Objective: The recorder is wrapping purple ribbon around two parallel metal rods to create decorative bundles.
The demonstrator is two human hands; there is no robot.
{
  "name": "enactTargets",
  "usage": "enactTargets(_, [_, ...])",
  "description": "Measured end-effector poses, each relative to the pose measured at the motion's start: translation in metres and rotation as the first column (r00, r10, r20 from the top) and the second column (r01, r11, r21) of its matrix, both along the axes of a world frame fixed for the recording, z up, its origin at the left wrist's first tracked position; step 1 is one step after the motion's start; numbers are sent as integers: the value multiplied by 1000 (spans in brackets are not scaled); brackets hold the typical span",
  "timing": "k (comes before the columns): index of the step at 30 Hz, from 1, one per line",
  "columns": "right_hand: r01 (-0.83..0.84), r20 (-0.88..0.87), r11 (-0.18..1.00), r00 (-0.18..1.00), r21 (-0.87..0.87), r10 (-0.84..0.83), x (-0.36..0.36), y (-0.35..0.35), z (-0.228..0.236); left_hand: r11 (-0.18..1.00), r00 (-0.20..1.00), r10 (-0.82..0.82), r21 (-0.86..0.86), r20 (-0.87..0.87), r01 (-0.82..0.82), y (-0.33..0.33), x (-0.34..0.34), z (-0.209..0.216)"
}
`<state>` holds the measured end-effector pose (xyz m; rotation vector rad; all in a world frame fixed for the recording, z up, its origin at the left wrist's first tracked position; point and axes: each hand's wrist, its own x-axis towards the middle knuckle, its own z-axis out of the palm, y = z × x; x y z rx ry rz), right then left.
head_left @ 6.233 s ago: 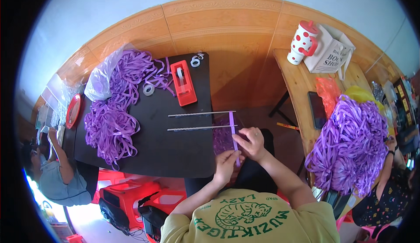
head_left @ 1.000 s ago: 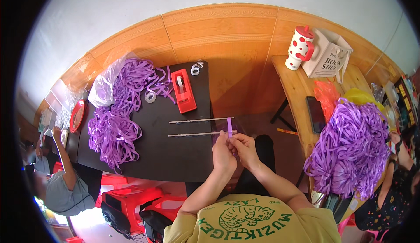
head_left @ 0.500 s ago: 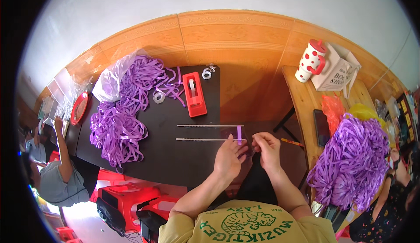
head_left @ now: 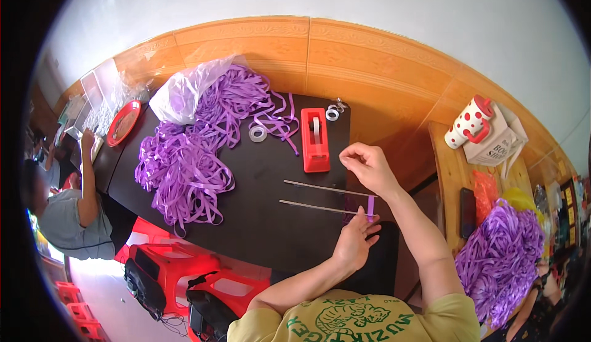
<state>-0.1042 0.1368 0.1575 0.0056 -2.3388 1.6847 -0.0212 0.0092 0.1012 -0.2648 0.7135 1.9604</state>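
Note:
Two thin metal rods (head_left: 323, 207) lie side by side across the dark table's right edge, a gap between them. A short strip of purple ribbon (head_left: 371, 206) bridges their right ends. My left hand (head_left: 355, 242) is at the strip's lower end, fingertips against or just beside the lower rod, fingers apart. Above the rods' right ends, my right hand (head_left: 369, 168) is raised, thumb and fingers pinched together; anything in the pinch is too small to make out. Left of it stands a red tape dispenser (head_left: 316, 142) holding a roll of tape.
Tangled purple ribbon (head_left: 184, 173) covers the table's left part, by a white plastic bag (head_left: 178, 99). Tape rolls (head_left: 258, 134) lie nearby. On a wooden table at right are more ribbon (head_left: 502, 256), a phone (head_left: 467, 211) and a dotted tumbler (head_left: 471, 122). Another person (head_left: 74, 219) sits left.
My right hand has moved up and away from my left hand, toward the tape dispenser. My left hand stays by the ribbon strip. The whole view has shifted and tilted.

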Motion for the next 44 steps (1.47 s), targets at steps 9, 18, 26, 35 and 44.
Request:
enactTargets(9, [89, 29, 986, 995, 145, -94, -49, -21, -26, 999, 1000, 17, -34, -4, -17, 2, 1, -2])
enactTargets(18, [218, 257, 898, 959, -382, -124, -59, -36, -27, 1000, 999, 5, 1, -39, -5, 1, 2, 2])
enactTargets(26, [235, 183, 868, 968, -437, -170, -47, -51, 3, 1000, 998, -5, -4, -64, 5, 0, 3, 1])
enactTargets(35, [263, 216, 878, 958, -399, -189, -17, -65, -20, 999, 996, 44, 8, -83, -44, -1, 6, 5])
enactTargets(44, [283, 80, 959, 957, -29, -280, -15, -53, -52, 999, 996, 39, -7, -80, -39, 1, 8, -1])
